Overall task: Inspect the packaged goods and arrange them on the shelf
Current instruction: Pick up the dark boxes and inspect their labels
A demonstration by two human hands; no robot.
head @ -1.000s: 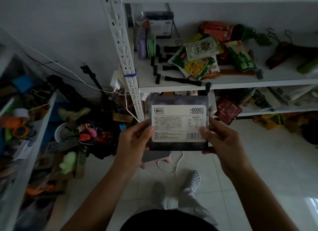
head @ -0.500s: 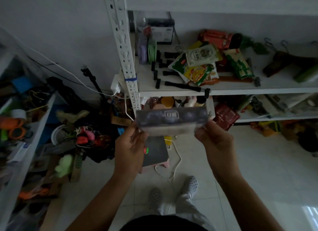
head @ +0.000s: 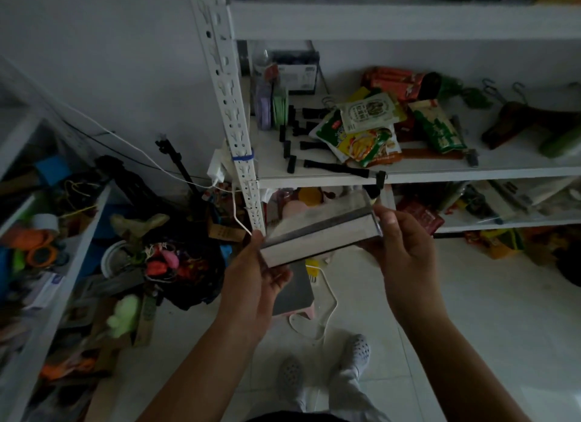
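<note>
The flat packet (head: pixel 317 233) hangs tilted, edge-on, in the air before the white shelf (head: pixel 440 173), its lower end cupped from beneath by the left hand's (head: pixel 254 273) curled fingers (head: pixel 278 278), its raised end pinched by the right hand (head: pixel 405 251).

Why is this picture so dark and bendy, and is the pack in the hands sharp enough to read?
Head view: the room is dimly lit; the wide lens bows the shelf post; the pack, held between left hand and right hand, is smeared by motion blur, so no print is legible; the snack bags look sharper.
</note>
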